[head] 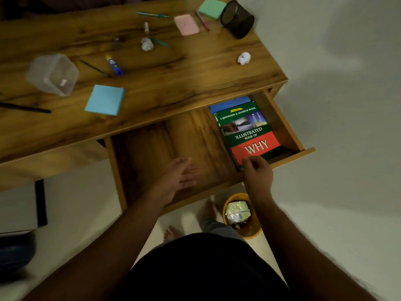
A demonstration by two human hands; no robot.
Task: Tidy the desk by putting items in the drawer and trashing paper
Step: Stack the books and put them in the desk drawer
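- far left of the wooden desk (173, 83): thin black pen (25, 108) lying flat near the front edge.
- beside it, clear plastic tub (52, 73) tipped on its side, then a light blue square sticky-note pad (105, 100) near the front edge.
- mid-desk: blue and yellow glue tube (114, 65), crumpled white paper ball (147, 44), teal pen (152, 14) farther back.
- toward the right: pink rounded soap-like case (186, 25), pink pen (201, 20), green sticky-note pad (212, 8), black mesh pen cup (237, 19) on its side, second crumpled white paper ball (244, 58) well apart from the first.
- below the desktop, open wooden drawer (288, 127) pulled out.
- left hand (179, 177) over the bare drawer floor, fingers straight and relaxed, holding nothing.
- green and red hardcover book titled "illustrated book of why" (249, 131) lying flat in the drawer's right part, atop a blue book (230, 103).
- right hand (258, 172) at the book's near edge, fingers curled onto its lower corner, apparently pinching it.
- on the floor under the drawer, yellow round waste bin (256, 234) with wrappers inside, near bare feet.
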